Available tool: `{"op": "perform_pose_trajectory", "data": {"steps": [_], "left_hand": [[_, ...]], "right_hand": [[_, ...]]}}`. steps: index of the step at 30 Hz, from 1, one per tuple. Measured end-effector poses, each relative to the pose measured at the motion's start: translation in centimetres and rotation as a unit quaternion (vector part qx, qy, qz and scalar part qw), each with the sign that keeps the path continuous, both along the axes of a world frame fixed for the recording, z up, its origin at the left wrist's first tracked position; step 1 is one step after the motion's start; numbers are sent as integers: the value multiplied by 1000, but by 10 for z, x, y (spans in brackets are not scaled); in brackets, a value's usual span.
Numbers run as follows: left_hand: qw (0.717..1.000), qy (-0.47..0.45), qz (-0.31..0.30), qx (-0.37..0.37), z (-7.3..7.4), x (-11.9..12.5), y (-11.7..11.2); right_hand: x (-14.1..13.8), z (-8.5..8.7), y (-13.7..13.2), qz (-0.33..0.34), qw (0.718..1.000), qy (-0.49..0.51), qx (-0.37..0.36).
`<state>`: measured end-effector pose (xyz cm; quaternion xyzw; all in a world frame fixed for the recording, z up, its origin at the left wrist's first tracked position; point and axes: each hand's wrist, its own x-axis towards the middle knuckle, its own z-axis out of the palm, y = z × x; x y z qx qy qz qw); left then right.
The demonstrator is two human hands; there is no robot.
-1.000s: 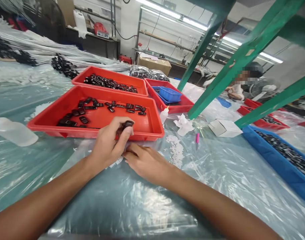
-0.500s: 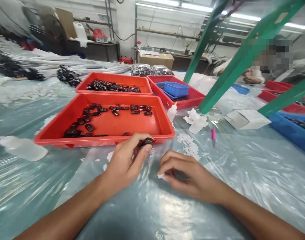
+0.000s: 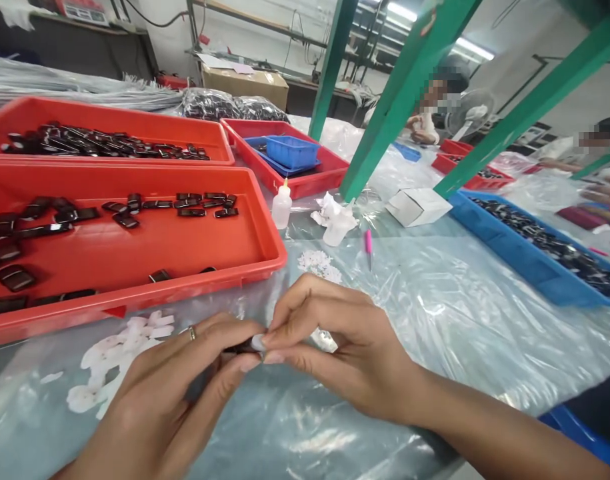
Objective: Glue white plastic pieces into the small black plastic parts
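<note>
My left hand [image 3: 179, 393] and my right hand [image 3: 335, 347] meet over the plastic-covered table. Both pinch a small black glossy piece [image 3: 241, 347] between their fingertips; most of it is hidden. The right fingers also press something small and white against it. A ring sits on my left hand. Just beyond stands a red tray [image 3: 195, 283] with several black pieces [image 3: 129, 217] scattered in it.
White scraps [image 3: 119, 343] lie left of my hands. Behind are a second red tray [image 3: 135, 127], a third with a blue bin [image 3: 291, 150], a small bottle [image 3: 281, 207], a pink pen [image 3: 369, 243], a white box [image 3: 417, 205], a blue tray [image 3: 515, 257], green frame legs [image 3: 385, 127], and other people at the far right.
My hands came together from apart and now pinch the black piece jointly. The view swung right and lower, nearer the hands.
</note>
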<state>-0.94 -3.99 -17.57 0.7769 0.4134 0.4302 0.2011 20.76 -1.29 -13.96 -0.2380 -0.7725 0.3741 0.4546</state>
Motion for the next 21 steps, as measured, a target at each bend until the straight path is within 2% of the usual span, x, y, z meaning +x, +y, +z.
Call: {"op": "perform_pose_trajectory", "data": {"steps": [3,7,15,18,21], "left_hand": [[1000,-3,-9,7,1,1,2],[1000,-12,-21,-6,0,3,1],[994,-68,-49,-72,-6,4,-5],[988,-93,-43,-116,-6,4,-4],[973,-113,-46,-197,-11,0,-4]], "right_hand": [[2,2,-3,-21,999,-38,23],[4,0,-4,-20,998,-60,5],[-2,-9,-9,-8,1000,-10,-6],[-1,-4,-7,13,998,-60,9],[9,8,8,33,994,-102,26]]}}
